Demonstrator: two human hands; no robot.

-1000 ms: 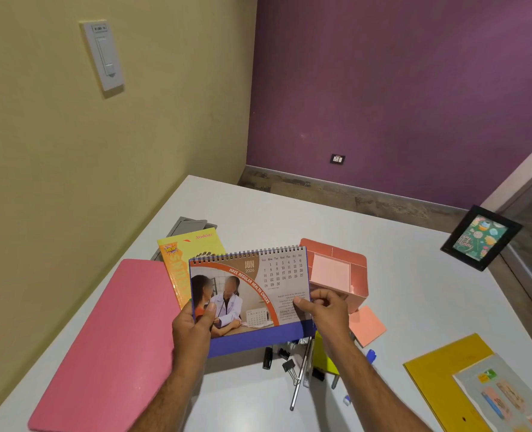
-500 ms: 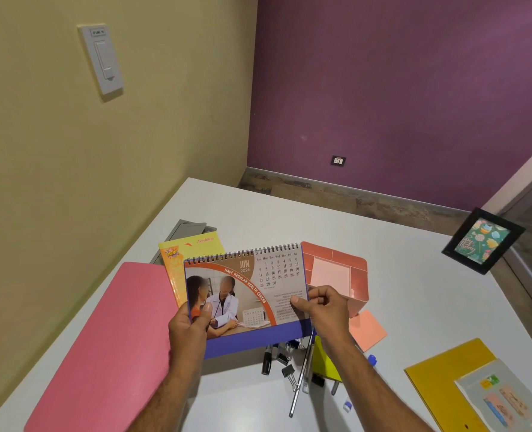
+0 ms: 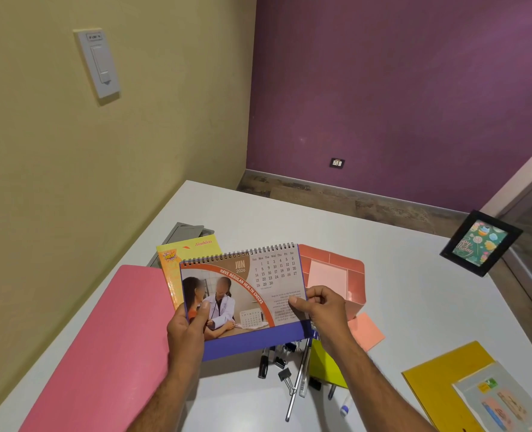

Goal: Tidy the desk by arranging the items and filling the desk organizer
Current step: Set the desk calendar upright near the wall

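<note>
While you hold it above the bench point(image 3: 383, 260):
Calendar point(image 3: 242, 294): raised, before the pink organizer point(image 3: 353, 275).
Left hand point(image 3: 186, 332): fingers gripping its left edge.
Right hand point(image 3: 320, 310): fingers pinching a page.

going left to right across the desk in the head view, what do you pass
large pink folder → left hand → spiral desk calendar → right hand → salmon desk organizer → yellow folder → black picture frame
</note>
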